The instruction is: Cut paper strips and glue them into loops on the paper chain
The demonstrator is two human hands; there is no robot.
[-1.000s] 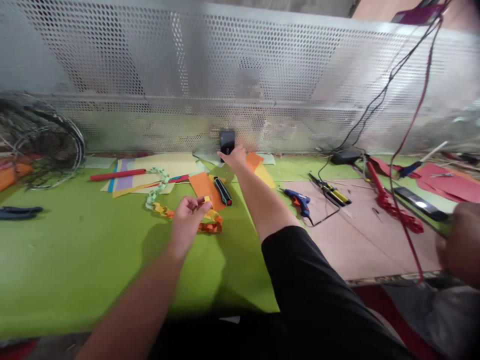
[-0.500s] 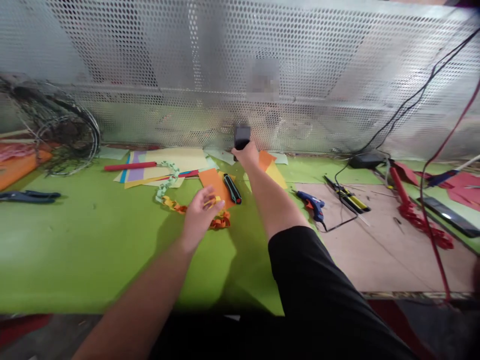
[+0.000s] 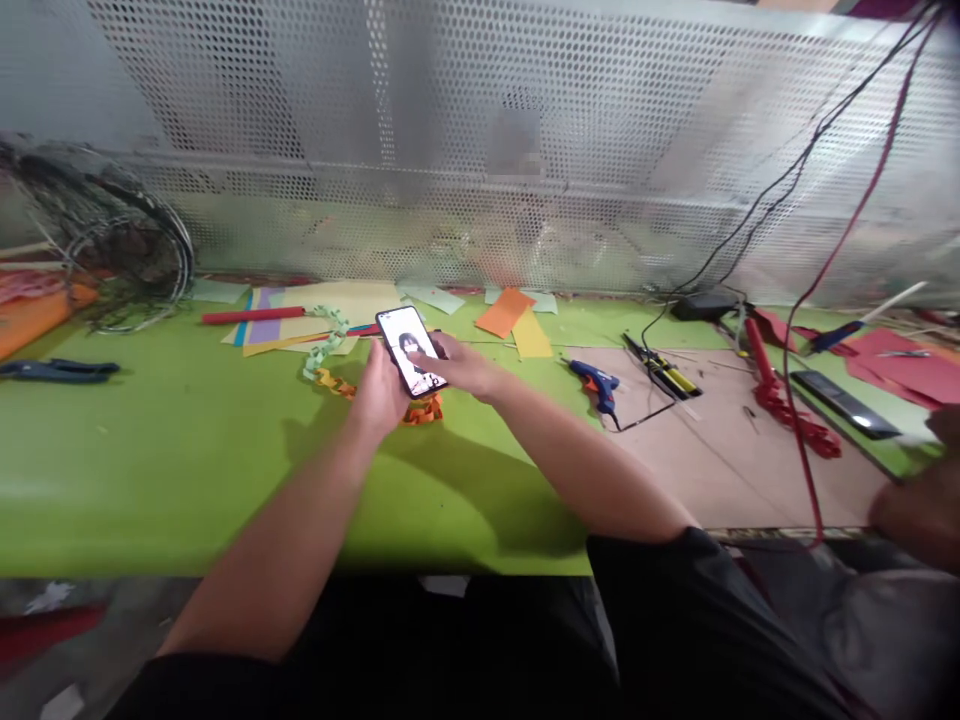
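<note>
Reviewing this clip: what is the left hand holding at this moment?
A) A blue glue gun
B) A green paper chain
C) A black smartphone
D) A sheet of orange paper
C. The left hand cradles a black smartphone with its lit screen facing up, and the right hand reaches over it.

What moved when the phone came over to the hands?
The phone left its spot at the back by the metal mesh and came forward. Now the left hand holds it over the paper chain, and the fingers of the right hand, which reached back towards it, lie on its screen. The blue glue gun stayed where it was.
</note>
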